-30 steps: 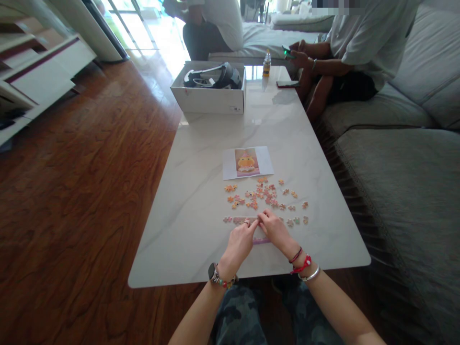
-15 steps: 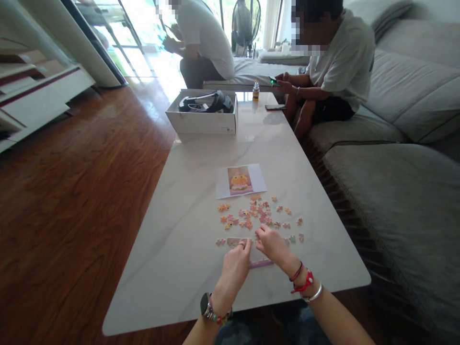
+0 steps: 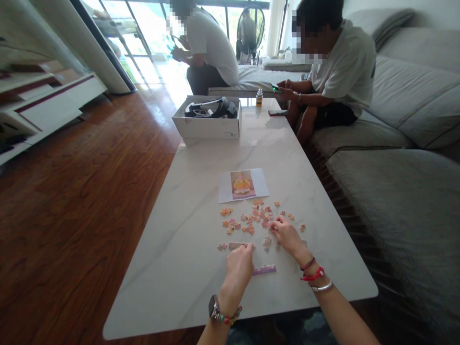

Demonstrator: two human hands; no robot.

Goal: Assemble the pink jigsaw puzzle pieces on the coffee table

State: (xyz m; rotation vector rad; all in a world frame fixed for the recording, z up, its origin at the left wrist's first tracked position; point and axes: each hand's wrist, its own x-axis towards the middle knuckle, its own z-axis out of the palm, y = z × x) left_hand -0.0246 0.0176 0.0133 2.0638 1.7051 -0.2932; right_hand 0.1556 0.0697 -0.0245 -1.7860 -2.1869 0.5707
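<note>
My left hand rests on the table with its fingers drawn together at the right end of a short joined strip of puzzle pieces; its fingertips partly cover the strip. My right hand is pinched at the right side of the loose pile of puzzle pieces, on what looks like a puzzle piece mostly hidden by the fingers. Between my hands lie a few pale pieces. A purple joined strip lies nearer me, its left end behind my left hand. Beyond the pile is a sheet with a printed picture of a yellow figure.
At the far end of the white table stands an open box with a headset in it. A small bottle and a phone lie beyond. One person sits on the sofa, another farther back.
My right hand has moved right and away from me, off the spot beside my left hand to the pile's right side. My left hand stays at the strip. The view has shifted slightly.
</note>
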